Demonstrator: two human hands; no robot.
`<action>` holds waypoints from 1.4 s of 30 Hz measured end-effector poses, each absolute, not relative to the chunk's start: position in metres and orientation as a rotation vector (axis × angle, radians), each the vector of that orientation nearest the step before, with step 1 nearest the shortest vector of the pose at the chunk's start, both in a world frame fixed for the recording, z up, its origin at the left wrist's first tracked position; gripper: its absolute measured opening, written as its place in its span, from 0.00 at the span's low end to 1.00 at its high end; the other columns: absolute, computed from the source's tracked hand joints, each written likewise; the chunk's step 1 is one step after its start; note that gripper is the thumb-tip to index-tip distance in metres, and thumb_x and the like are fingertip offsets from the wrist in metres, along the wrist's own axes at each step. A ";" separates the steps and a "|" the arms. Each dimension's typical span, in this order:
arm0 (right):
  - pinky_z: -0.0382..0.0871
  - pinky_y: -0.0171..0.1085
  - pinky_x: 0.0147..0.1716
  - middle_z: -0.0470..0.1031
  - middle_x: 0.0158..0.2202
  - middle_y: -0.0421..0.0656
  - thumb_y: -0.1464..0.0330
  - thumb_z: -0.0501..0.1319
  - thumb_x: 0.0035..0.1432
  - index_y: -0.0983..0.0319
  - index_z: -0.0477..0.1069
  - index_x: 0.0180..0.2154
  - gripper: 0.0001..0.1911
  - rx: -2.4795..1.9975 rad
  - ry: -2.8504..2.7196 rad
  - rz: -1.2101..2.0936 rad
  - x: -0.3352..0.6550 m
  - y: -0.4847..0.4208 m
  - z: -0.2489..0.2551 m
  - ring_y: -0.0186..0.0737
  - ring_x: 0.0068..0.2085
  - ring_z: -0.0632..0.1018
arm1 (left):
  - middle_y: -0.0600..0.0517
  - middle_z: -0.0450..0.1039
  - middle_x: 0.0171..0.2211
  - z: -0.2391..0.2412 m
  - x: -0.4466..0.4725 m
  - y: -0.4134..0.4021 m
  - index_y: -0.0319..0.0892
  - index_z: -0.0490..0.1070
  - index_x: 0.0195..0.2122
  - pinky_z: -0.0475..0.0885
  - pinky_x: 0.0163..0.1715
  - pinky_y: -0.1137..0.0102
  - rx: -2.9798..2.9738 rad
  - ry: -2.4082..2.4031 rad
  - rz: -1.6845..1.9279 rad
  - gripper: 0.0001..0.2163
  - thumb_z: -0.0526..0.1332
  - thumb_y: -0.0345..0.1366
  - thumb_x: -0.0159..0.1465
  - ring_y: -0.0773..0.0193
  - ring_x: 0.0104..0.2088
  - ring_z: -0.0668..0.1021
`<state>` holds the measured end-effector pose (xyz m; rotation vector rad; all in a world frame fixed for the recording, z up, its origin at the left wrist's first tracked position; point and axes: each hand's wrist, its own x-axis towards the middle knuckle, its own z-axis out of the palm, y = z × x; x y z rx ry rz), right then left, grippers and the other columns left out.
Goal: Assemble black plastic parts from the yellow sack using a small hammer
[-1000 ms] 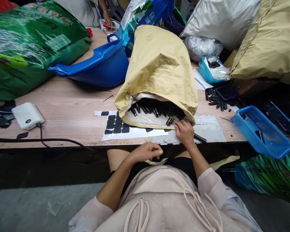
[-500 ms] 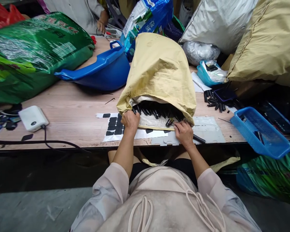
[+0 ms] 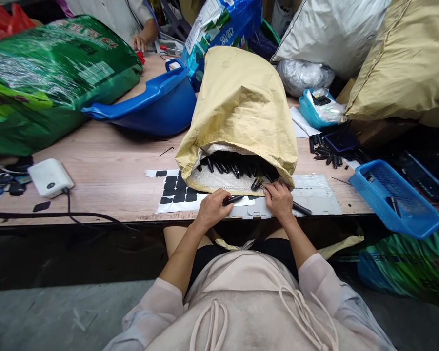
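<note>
My left hand (image 3: 214,209) is closed on a black tube-like piece (image 3: 234,199) just below the bag's mouth. My right hand (image 3: 279,200) grips a tool with a black rod-like handle (image 3: 302,209) sticking out to the right and a thin metal shaft on the left. By the shaft's tip is a short dark piece with a yellowish part (image 3: 256,184); whether they are joined, I cannot tell. A yellow woven bag (image 3: 241,102) lies with its mouth towards me, several black tapered pieces (image 3: 219,165) inside. Black rounded-square stickers (image 3: 179,187) on a white sheet lie left of my hands.
A blue basin (image 3: 157,105) and a green sack (image 3: 58,83) stand to the left, near a white box (image 3: 51,178) with a cable. On the right are a blue basket (image 3: 395,200) and loose black pieces (image 3: 329,155). Another person's hand (image 3: 141,41) is across the table.
My left hand has left the bag's rim and come down and right, now with a black tube-like piece in it. My right hand has hardly moved. The other person's hand has shifted left.
</note>
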<state>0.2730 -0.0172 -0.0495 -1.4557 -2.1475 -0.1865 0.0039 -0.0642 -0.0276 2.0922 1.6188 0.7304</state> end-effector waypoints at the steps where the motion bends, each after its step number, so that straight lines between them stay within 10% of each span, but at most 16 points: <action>1: 0.66 0.41 0.44 0.79 0.39 0.45 0.67 0.58 0.71 0.58 0.81 0.48 0.13 -1.455 -2.150 -0.187 0.273 -0.017 -0.050 0.45 0.42 0.74 | 0.50 0.78 0.39 -0.033 0.007 -0.063 0.44 0.76 0.41 0.72 0.43 0.65 2.119 1.628 0.751 0.06 0.66 0.33 0.62 0.57 0.42 0.79; 42: 0.76 0.33 0.44 0.78 0.40 0.44 0.68 0.54 0.74 0.54 0.78 0.58 0.19 -1.212 -2.146 0.303 0.243 -0.059 -0.021 0.37 0.41 0.80 | 0.51 0.76 0.35 -0.051 0.017 -0.050 0.48 0.85 0.42 0.71 0.48 0.60 1.908 1.654 0.848 0.08 0.72 0.36 0.62 0.57 0.41 0.77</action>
